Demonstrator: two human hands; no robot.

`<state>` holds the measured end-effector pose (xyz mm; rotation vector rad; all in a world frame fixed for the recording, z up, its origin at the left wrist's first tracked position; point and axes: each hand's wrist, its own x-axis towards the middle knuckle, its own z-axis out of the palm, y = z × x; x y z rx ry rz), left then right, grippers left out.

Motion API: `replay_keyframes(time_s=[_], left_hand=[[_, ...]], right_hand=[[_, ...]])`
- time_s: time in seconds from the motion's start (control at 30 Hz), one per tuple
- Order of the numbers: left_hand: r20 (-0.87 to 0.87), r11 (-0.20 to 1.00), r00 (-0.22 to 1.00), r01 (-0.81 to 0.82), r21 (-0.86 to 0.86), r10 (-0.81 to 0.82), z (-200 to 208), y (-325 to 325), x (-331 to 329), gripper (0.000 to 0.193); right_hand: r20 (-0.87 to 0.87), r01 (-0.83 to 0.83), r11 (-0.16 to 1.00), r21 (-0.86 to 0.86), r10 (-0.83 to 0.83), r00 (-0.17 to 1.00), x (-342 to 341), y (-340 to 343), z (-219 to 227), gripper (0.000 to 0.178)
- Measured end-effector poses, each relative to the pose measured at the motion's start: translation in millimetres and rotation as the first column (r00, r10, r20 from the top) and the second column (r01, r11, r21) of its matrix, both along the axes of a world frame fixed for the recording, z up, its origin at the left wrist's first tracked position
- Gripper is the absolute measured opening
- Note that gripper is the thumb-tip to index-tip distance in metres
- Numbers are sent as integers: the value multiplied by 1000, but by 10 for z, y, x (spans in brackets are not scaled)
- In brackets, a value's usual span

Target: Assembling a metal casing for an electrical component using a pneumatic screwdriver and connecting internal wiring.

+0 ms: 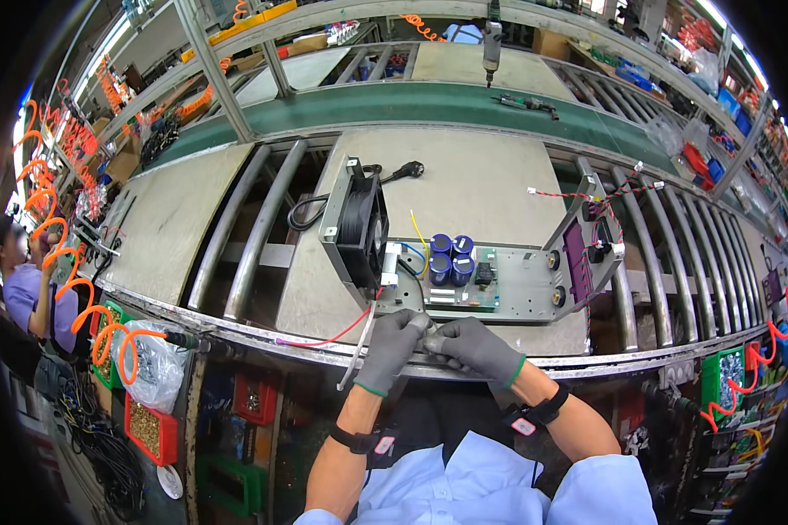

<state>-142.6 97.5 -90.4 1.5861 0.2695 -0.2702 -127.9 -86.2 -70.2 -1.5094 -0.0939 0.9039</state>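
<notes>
An open metal chassis (534,289) lies on a grey work board (473,184). It carries a black fan (359,223) at its left end, a green circuit board (464,280) with blue capacitors (451,255), and a purple panel (576,254) on its right wall. My left hand (390,348) and my right hand (474,346), both in grey gloves, meet at the chassis's near edge. Their fingers pinch something small there that I cannot make out. A red wire (333,337) and a thin grey strip (357,350) hang by my left hand.
Steel rollers (254,227) flank the board on both sides. A green conveyor belt (429,103) runs behind, with a hand tool (525,103) on it and a hanging driver (492,44) above. Parts bins (149,429) and coiled orange hoses (105,332) sit lower left. Another person (26,289) is at far left.
</notes>
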Motion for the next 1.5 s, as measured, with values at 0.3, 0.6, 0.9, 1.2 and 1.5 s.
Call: replay_keyframes(time_s=[0.3, 0.6, 0.9, 1.2, 1.5], left_hand=[[337, 902, 938, -208, 379, 75, 15, -204, -88, 22], [695, 668, 652, -375, 643, -303, -126, -107, 83, 39], [715, 662, 646, -417, 623, -266, -168, -80, 96, 43], [684, 697, 694, -377, 610, -224, -133, -75, 82, 42], [599, 707, 766, -290, 645, -232, -104, -50, 30, 51]], right_hand=[[735, 510, 555, -657, 623, 269, -202, 162, 184, 7], [835, 372, 916, -150, -83, 543, 329, -282, 22, 16], [908, 303, 949, -90, -47, 417, 384, -224, -39, 15], [841, 252, 959, -133, -25, 540, 388, -265, -12, 16], [943, 278, 923, -267, 189, 275, 308, -160, 174, 13]])
